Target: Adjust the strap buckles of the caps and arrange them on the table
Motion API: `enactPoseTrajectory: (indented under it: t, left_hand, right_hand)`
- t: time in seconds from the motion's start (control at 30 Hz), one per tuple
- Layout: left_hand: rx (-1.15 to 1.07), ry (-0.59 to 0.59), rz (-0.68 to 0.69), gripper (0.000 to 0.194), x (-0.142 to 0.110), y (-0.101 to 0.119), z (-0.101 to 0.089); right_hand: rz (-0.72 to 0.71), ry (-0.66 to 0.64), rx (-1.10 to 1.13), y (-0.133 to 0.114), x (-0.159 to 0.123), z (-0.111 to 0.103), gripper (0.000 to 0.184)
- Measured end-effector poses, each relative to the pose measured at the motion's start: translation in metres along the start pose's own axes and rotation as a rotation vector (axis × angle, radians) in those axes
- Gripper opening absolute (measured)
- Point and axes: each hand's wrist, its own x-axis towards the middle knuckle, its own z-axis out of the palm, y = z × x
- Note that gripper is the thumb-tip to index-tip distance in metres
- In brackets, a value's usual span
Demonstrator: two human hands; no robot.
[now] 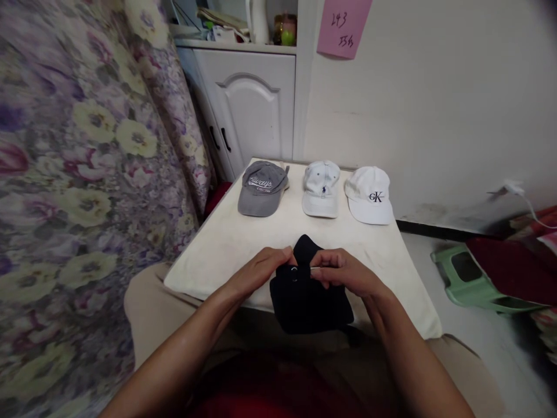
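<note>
A black cap (311,307) lies at the near edge of the table, partly over my lap. My left hand (272,261) grips its left side by the strap, thumb and fingers closed on the fabric. A small metal ring (295,273) shows on the strap between my hands. With fingertips pinched together, my right hand (343,271) holds the right part of the strap, where a small light-coloured piece shows. Farther back stand a grey cap (263,188), a pale blue cap (321,188) and a white cap (369,194), side by side with their brims toward me.
The caps rest on a cream-covered table (217,255). A floral curtain (87,191) hangs at the left, and a white cabinet (256,110) stands behind. On the wall is a pink note (343,26). A green stool (465,273) is on the floor at the right.
</note>
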Motion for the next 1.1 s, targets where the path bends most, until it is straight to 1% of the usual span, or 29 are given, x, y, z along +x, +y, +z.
enactPoseTrajectory:
  t: [0.2,0.27,0.3,0.4,0.5,0.67,0.77,0.93,1.0,1.1]
  left_hand:
    - [0.025,0.053,-0.017,0.049,-0.002,0.005,0.001]
    - [0.014,0.031,-0.004,0.052,-0.001,0.005,0.001]
    - [0.014,0.006,0.003,0.051,-0.001,0.004,0.002]
    - [0.030,-0.064,-0.005,0.034,0.002,0.001,0.004]
    - [0.006,-0.067,-0.046,0.025,0.003,-0.003,0.003]
    - [-0.145,-0.116,-0.034,0.025,0.002,-0.005,-0.005]
    - [-0.179,-0.121,-0.045,0.028,0.001,-0.005,-0.009]
    - [-0.186,-0.088,-0.081,0.031,0.003,-0.008,-0.012]
    - [-0.206,-0.101,-0.086,0.031,0.004,-0.010,-0.014]
    - [-0.226,-0.130,-0.087,0.031,0.005,-0.014,-0.016]
  right_hand:
    - [0.006,-0.007,0.012,0.002,0.001,-0.002,0.027]
    - [0.000,0.002,0.009,0.003,0.002,-0.001,0.027]
    - [-0.002,0.011,0.003,0.002,0.002,-0.001,0.027]
    - [-0.013,0.022,-0.021,-0.001,0.002,0.001,0.027]
    - [-0.040,-0.025,0.013,-0.003,0.001,0.000,0.028]
    - [-0.040,-0.143,0.120,0.001,-0.003,-0.008,0.027]
    - [-0.055,-0.184,0.193,0.003,-0.002,-0.010,0.026]
    - [-0.016,-0.198,0.292,0.009,-0.001,-0.014,0.029]
    - [-0.019,-0.180,0.305,0.009,-0.002,-0.016,0.029]
    - [-0.032,-0.149,0.263,0.008,-0.006,-0.021,0.027]
